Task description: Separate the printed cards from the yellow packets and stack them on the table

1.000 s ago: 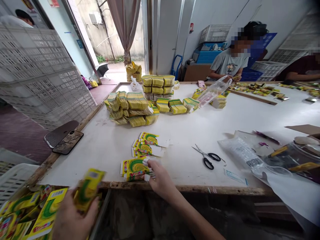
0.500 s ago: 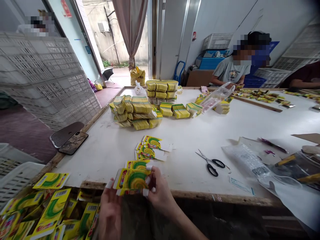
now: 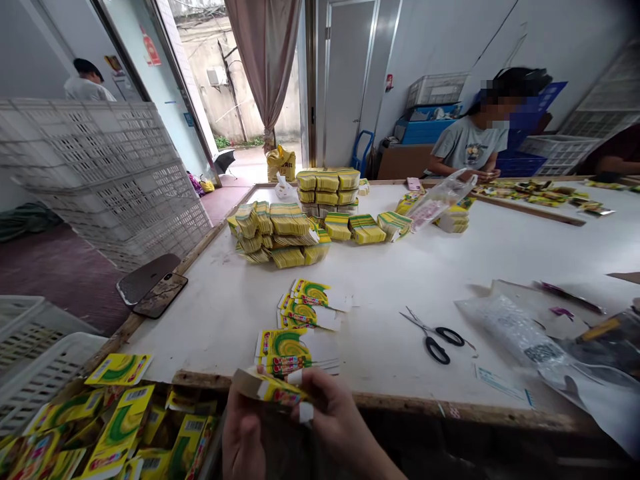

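A small yellow-and-green cardboard box is held at the table's front edge, opened out, with its brown inner side showing at the left end. My right hand pinches its right end between white-covered fingertips. Around the left end is my left hand, its thumb low and its other fingers partly hidden by the box. Just beyond, flat yellow cartons lie in an overlapping pile on the table. Another fanned group of flat cartons lies behind that pile.
Bundled carton stacks stand farther back. Black-handled scissors lie to the right, near bubble wrap. Two phones rest at the left edge. Yellow boxes fill a container below left. A co-worker sits across the table.
The carton between my hands has gone from flat to opened out and tilted. It has come nearer to me, uncovering the pile behind. The camera view has shifted slightly.
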Demonstrator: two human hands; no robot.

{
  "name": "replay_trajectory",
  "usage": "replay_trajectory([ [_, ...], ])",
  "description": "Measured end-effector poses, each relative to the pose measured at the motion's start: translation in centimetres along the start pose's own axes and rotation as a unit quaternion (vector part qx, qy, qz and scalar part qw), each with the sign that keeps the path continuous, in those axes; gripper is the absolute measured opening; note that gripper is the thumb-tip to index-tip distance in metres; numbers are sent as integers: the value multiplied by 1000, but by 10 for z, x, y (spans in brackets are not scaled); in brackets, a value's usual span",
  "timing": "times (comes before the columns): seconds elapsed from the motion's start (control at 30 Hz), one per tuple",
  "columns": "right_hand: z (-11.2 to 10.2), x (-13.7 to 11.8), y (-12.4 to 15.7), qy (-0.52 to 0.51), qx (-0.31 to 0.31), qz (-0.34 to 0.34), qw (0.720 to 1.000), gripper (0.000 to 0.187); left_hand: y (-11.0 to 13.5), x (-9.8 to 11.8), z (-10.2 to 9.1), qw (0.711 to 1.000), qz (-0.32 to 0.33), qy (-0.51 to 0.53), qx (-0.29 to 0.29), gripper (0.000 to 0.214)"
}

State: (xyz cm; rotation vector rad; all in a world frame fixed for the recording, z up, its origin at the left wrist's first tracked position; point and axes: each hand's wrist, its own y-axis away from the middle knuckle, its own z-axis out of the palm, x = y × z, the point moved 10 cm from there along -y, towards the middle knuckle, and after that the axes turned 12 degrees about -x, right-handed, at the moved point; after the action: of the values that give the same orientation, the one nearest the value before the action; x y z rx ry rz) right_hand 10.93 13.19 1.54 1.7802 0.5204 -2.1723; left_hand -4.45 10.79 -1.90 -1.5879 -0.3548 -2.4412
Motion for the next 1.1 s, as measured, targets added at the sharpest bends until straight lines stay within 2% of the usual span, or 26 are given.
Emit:
replay_trajectory([
  [0.1, -20, -17, 1, 80, -8, -21, 997, 16, -3, -7, -15, 996, -36, -66, -52, 43],
  [0.17, -28, -34, 4, 195, -20, -48, 979, 18, -12, 2, -13, 985, -43, -104, -128, 54],
  [0.23, -23, -53, 9, 345, -47, -91, 933, 24, -21, 16, -7, 971, -42, -131, -195, 70],
  [0.3, -6, -62, 14, 480, -97, -120, 864, 26, -23, 26, 5, 948, -45, -180, -257, 78],
  [0.37, 15, -58, 20, 539, -160, -138, 815, 21, -13, 21, 26, 899, -62, -263, -343, 83],
  [0.4, 22, -56, 23, 541, -175, -147, 810, 19, -4, 14, 35, 870, -71, -301, -385, 85],
  [0.43, 24, -55, 25, 528, -164, -155, 819, 19, 4, 6, 41, 848, -76, -331, -408, 84],
  [0.47, 19, -56, 26, 499, -126, -160, 842, 26, 9, -1, 43, 838, -76, -355, -407, 81],
  [0.57, -21, -44, 28, 331, 50, -112, 936, 69, 15, -12, 34, 856, -35, -399, -327, 76],
  [0.6, -29, -31, 27, 250, 70, -74, 963, 74, 18, -14, 32, 859, -15, -409, -306, 78],
  [0.67, -23, 0, 21, 76, 28, 9, 997, 66, 25, -22, 29, 854, 14, -431, -292, 81],
  [0.73, 0, 23, 16, -69, -49, 77, 993, 63, 30, -29, 29, 844, 30, -449, -292, 76],
  [0.77, 9, 30, 16, -112, -69, 99, 986, 64, 32, -32, 30, 840, 31, -453, -295, 70],
  [0.83, 14, 39, 16, -135, -59, 120, 982, 69, 34, -37, 33, 835, 26, -450, -315, 58],
  [0.93, 8, 41, 20, -120, -19, 100, 988, 76, 34, -36, 41, 832, 18, -425, -356, 52],
  [0.97, 8, 37, 22, -112, -26, 84, 990, 78, 33, -34, 43, 833, 13, -417, -363, 54],
  [1.03, 11, 26, 24, -64, -71, 49, 994, 75, 31, -34, 44, 836, -6, -410, -366, 59],
  [1.1, 16, 11, 26, 43, -114, 4, 993, 66, 28, -34, 44, 841, -13, -412, -350, 68],
])
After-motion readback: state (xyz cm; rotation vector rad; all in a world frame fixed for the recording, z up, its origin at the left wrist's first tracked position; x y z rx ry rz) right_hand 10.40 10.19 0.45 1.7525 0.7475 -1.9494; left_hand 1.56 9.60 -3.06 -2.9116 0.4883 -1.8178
